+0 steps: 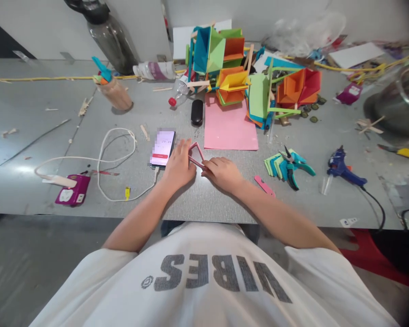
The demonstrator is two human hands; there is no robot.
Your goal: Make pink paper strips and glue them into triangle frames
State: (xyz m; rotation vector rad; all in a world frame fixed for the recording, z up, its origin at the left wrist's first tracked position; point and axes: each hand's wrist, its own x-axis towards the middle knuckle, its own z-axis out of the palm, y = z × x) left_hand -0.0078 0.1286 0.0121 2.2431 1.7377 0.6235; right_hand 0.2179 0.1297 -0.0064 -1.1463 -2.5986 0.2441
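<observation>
Between my hands a narrow piece of folded pink paper (198,152) stands in an angular, frame-like shape on the table. My left hand (180,164) is closed at its left side, with the fingertips partly hidden. The thumb and fingers of my right hand (224,172) pinch its lower right corner. Just left of my left hand lies a phone (162,147) with a lit screen and a white cable plugged in. Beyond the hands, flat pink paper sheets (230,131) rest on the table. A pink utility knife (264,185) lies right of my right hand.
To the right are teal-handled pliers (293,168) on small folded papers, and a blue glue gun (344,168). Colourful paper-and-stick structures (221,59) stand at the back. A black case (197,112), a plastic bottle (180,91) and a purple power adapter (73,190) are further around.
</observation>
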